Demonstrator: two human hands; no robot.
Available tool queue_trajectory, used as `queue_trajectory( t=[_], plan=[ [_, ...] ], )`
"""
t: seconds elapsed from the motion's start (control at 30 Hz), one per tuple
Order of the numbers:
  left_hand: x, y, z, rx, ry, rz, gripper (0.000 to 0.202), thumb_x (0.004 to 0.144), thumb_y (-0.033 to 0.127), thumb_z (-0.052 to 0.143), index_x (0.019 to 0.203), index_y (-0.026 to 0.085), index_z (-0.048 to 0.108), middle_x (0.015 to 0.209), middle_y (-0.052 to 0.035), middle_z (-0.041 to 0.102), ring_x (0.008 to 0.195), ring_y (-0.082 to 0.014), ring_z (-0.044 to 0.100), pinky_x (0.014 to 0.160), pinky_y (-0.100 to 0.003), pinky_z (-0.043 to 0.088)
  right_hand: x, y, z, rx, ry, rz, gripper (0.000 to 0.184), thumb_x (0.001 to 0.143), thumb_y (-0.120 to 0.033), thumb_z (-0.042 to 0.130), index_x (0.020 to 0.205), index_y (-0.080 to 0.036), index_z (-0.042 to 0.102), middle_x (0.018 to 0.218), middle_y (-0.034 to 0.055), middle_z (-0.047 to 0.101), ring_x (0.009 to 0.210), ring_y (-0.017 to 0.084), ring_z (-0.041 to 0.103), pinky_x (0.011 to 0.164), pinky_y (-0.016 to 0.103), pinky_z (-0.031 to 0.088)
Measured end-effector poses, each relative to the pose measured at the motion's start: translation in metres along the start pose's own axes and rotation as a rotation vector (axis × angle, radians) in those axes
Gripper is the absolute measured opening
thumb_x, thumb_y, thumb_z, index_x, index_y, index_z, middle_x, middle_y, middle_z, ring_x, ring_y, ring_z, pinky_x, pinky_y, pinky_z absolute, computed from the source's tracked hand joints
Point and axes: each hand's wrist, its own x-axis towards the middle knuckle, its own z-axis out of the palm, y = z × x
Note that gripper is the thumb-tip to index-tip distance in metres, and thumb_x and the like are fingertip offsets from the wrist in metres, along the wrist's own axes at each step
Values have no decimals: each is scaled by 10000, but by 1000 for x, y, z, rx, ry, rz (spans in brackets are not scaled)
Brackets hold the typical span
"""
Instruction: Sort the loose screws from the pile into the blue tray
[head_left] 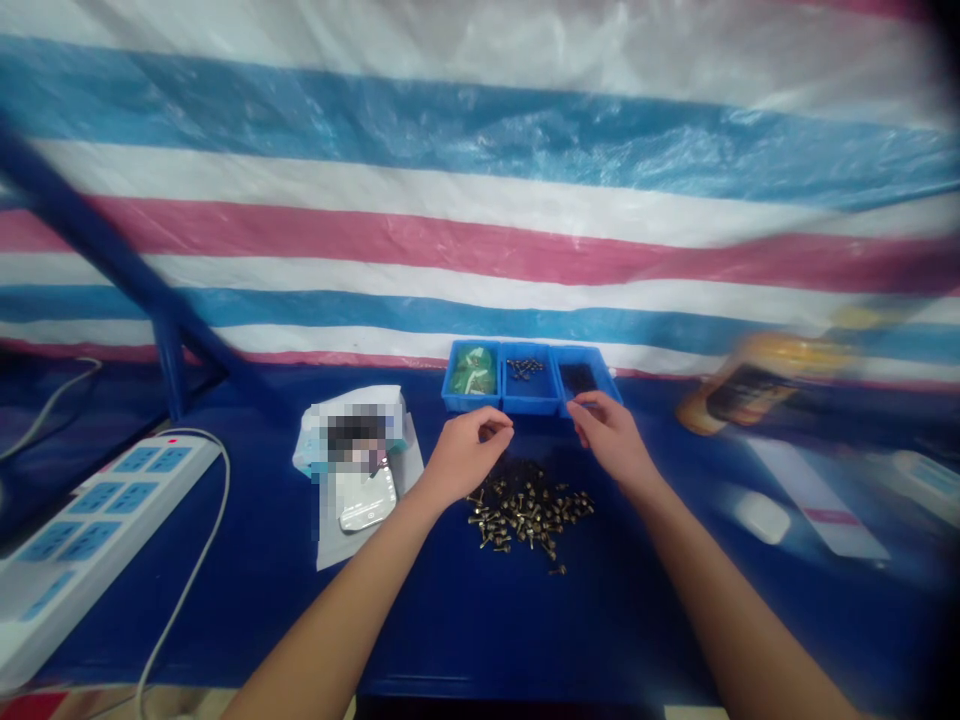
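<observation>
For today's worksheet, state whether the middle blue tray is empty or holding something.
Holding something: the middle blue tray has a small cluster of dark screws lying on its floor, toward the back.

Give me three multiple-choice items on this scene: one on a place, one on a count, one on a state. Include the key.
1. Where is the loose pile of screws?
A) In a bin
B) On the blue tabletop
C) On the power strip

2. How many blue bins stand in the row?
A) Two
B) Four
C) Three

3. What state is the middle bin in?
A) Holding small dark screws
B) Empty
C) Upside down

1 B: the pile lies directly on the tabletop, in front of the bins.
2 C: three stand side by side.
3 A: it stands upright with the screws visible inside.
</observation>
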Motion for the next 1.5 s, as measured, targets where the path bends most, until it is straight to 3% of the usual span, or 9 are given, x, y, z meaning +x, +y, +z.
queue_trajectory(
  t=[0.1, 0.23, 0.43, 0.63, 0.9, 1.37, 1.5],
  plan=[
    [0, -7, -1, 186, 17, 26, 162, 860, 310, 575, 931, 243, 705, 919, -14, 714, 833, -198, 643, 758, -314, 471, -1, 2, 0, -209, -87, -80, 269, 852, -458, 600, 894, -198, 659, 646, -10, 605, 570, 151, 528, 555, 271, 401],
    [-2, -15, -2, 330, -42, 42, 176, 825, 362, 617, 925, 249, 708, 937, -41, 700, 869, -234, 642, 765, -338, 466, -6, -2, 0, -424, -303, -227, 183, 867, -321, 580, 913, -216, 723, 820, 22, 695, 702, 174, 605, 690, 304, 453],
    [-7, -18, 2, 379, -121, 67, 196, 814, 379, 628, 952, 266, 708, 941, -51, 689, 870, -247, 647, 743, -336, 468, -16, -10, 8, -535, -495, -384, 205, 888, -284, 600, 1019, -255, 754, 915, 44, 685, 805, 181, 623, 768, 312, 467],
    [-8, -18, 8, 417, -133, 71, 136, 819, 322, 608, 908, 274, 698, 900, -40, 681, 821, -235, 646, 700, -319, 453, -24, -11, 22, -626, -477, -404, 211, 913, -341, 601, 1050, -261, 739, 934, 51, 650, 837, 185, 613, 797, 310, 450],
    [-8, -14, 11, 371, -127, 44, 133, 819, 261, 602, 908, 268, 700, 946, -28, 713, 839, -221, 652, 677, -293, 447, -30, -10, 35, -673, -448, -383, 192, 928, -285, 568, 1029, -242, 726, 918, 49, 628, 878, 187, 608, 785, 287, 429],
    [-6, -10, 7, 298, -150, 57, 154, 825, 202, 563, 855, 263, 701, 872, 1, 734, 818, -209, 663, 677, -290, 431, -25, -2, 40, -535, -420, -327, 122, 865, -202, 624, 925, -228, 726, 919, 28, 682, 863, 183, 623, 784, 292, 440],
    [-6, -8, 8, 313, -136, 65, 157, 801, 169, 560, 848, 259, 681, 866, 5, 729, 813, -206, 659, 664, -288, 418, -26, -5, 40, -494, -407, -297, 175, 833, -151, 599, 930, -227, 723, 911, 25, 696, 835, 181, 624, 763, 291, 448]
  ],
)
